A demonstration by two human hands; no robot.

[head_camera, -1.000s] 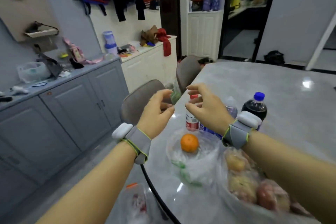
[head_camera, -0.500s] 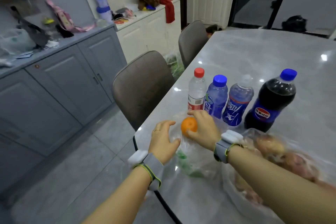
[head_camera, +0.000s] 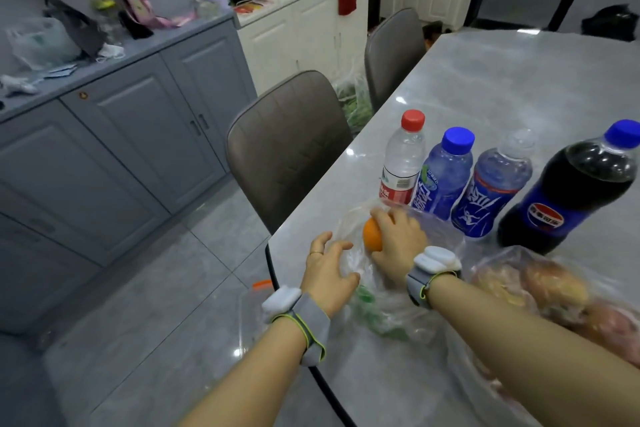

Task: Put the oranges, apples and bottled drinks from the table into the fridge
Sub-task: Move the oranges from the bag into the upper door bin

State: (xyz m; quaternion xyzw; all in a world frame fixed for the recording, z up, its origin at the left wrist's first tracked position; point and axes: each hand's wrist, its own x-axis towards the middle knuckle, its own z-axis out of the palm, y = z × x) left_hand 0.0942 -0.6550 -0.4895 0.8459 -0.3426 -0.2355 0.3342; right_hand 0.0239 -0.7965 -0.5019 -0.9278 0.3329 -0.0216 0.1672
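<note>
Right hand point(head_camera: 401, 239) is wrapped round the orange point(head_camera: 372, 239), fingers over the top, thumb underneath, a full grip. The fruit sits inside the open mouth of a thin plastic bag point(head_camera: 384, 291) near the table's point(head_camera: 485, 80) front-left corner, prob. not lifted clear yet. Left hand point(head_camera: 329, 263) lies just beside it w/ fingers spread and loosely bent, touching the bag's edge and holding nothing.

Change: a sec ago both hands hung empty in the air above the table; half a sec ago the right one had only just landed on the orange. Now it has closed on it and the left has come down to steady the bag, so the first pick looks secured; lift-out should be next.

Further out, four bottles stand upright in a row behind the bag: water bottle point(head_camera: 401, 163), blue drink point(head_camera: 443, 177), a second blue drink w/ a clear cap point(head_camera: 491, 191) and the big cola point(head_camera: 568, 191). The bagged apples point(head_camera: 540, 288) lie to the right, by the right forearm. All untouched. A chair point(head_camera: 287, 142) is tucked at the table edge. No fridge in view, so the whole carry is still ahead.
</note>
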